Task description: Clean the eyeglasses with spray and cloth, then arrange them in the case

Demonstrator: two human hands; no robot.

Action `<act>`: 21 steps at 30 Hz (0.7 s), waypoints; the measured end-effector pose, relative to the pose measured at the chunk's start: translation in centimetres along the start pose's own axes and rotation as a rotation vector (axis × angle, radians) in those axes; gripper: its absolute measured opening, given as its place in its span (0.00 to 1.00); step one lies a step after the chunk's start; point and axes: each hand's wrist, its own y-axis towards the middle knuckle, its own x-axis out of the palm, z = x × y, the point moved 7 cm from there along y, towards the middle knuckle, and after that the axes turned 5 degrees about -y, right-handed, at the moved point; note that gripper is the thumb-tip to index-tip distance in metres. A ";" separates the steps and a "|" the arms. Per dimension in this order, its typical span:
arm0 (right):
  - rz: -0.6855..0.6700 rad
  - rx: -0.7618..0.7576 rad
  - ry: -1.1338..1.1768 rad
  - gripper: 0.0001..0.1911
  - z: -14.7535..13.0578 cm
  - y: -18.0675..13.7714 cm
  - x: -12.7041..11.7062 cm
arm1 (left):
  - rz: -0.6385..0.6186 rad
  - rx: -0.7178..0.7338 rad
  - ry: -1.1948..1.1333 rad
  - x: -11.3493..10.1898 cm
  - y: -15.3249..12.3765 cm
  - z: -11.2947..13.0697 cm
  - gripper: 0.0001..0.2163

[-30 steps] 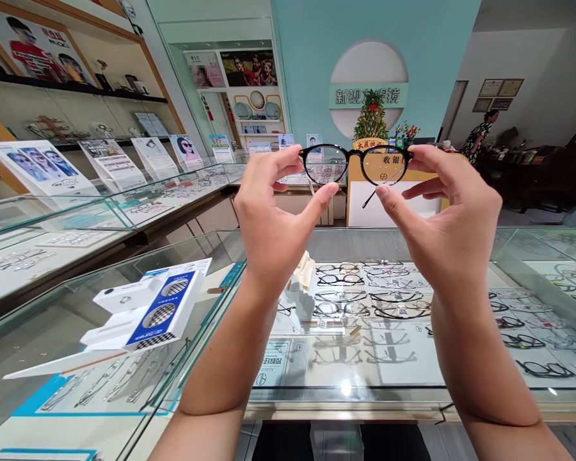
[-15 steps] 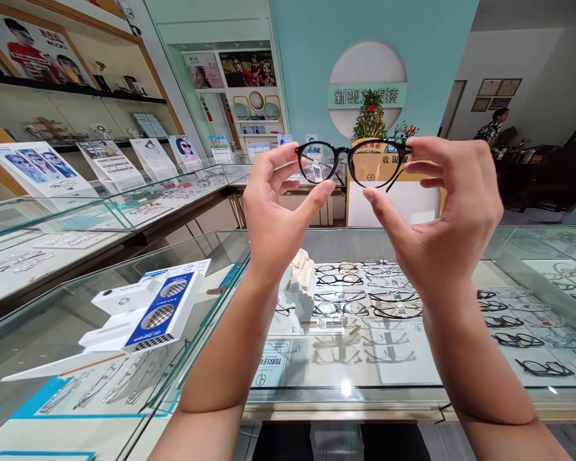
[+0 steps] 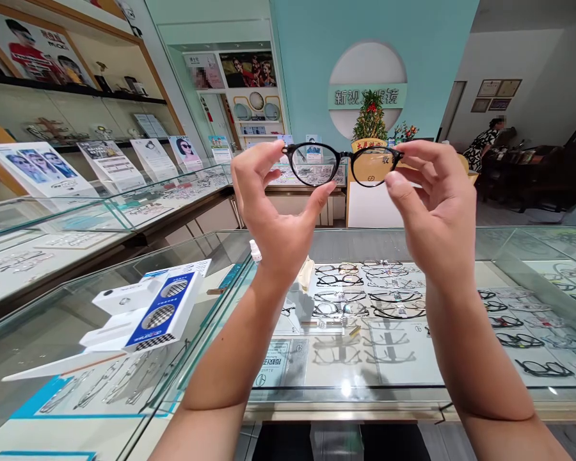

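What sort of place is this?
Probably an eyewear shop: rows of glasses inside a glass counter, a card picturing sunglasses, and black eyeglasses held between left hand and right hand.

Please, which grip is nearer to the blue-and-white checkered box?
The left. The left grip is above and to the right of the blue-and-white checkered box, holding one end of the black-rimmed eyeglasses; the right grip is farther right, at their other end.

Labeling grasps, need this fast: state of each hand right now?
Left hand: holding the black-framed glasses by the outer left end, thumb below the lens.
Right hand: holding the same glasses by the outer right end.
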 end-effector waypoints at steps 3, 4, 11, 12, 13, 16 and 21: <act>0.054 0.026 0.111 0.09 0.0 0.3 -0.4 | -0.020 0.001 0.008 0.1 0.0 -0.3 0.34; 0.071 0.038 0.137 0.08 0.0 0.3 -0.6 | -0.035 -0.008 0.001 0.2 0.0 -0.6 0.34; 0.133 0.086 0.206 0.08 0.7 0.3 -1.0 | -0.114 0.012 -0.040 0.7 0.1 -1.2 0.36; 0.138 0.079 0.220 0.07 0.9 0.3 -1.0 | -0.099 0.014 -0.028 0.6 0.2 -1.1 0.35; 0.134 0.073 0.216 0.08 1.1 0.4 -1.0 | -0.083 0.015 -0.011 0.6 0.2 -0.9 0.34; 0.077 0.065 0.136 0.11 1.7 0.6 -0.7 | -0.051 0.018 0.016 0.6 0.3 -0.2 0.32; 0.054 0.156 0.291 0.10 2.9 0.9 -0.4 | -0.067 -0.001 0.017 0.7 0.1 0.1 0.33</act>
